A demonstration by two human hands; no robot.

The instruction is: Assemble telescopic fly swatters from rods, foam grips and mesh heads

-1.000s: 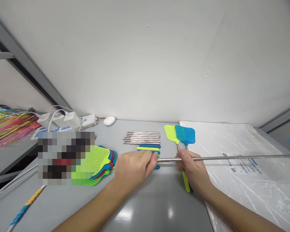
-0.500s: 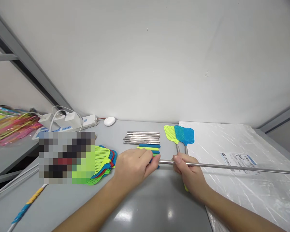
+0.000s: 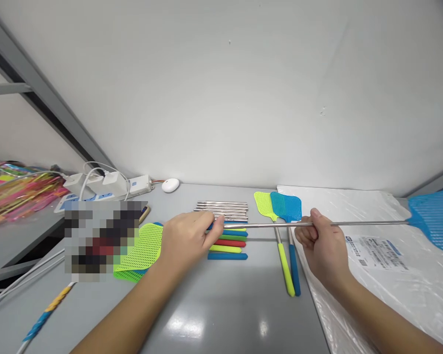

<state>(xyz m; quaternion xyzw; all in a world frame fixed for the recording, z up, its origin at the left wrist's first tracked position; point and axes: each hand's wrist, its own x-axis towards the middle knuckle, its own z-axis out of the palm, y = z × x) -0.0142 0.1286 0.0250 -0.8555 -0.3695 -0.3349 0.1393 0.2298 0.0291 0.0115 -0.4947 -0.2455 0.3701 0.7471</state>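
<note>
A fly swatter with a blue mesh head [image 3: 435,221] and a long, thin metal rod is stretched level between my hands. My left hand [image 3: 188,241] is closed around the rod's left end and hides the grip there. Farther right, my right hand [image 3: 325,246] pinches the rod between thumb and fingers. Behind the rod lie a yellow-green fly swatter [image 3: 286,268] and another blue fly swatter [image 3: 294,268], side by side on the table. Coloured handles [image 3: 228,249] lie just right of my left hand, partly covered by it. Several metal rods [image 3: 223,205] lie beyond them.
Loose mesh swatter heads [image 3: 143,248] are stacked left of my left hand, beside a blurred-out patch. A power strip [image 3: 96,198] with plugs and a white oval case [image 3: 170,185] sit at the back. Plastic-wrapped sheeting [image 3: 376,290] covers the table's right side.
My right hand has moved right and up along the rod. The swatter has risen and shifted left, bringing its blue head into view. My left hand has shifted left and slightly up.
</note>
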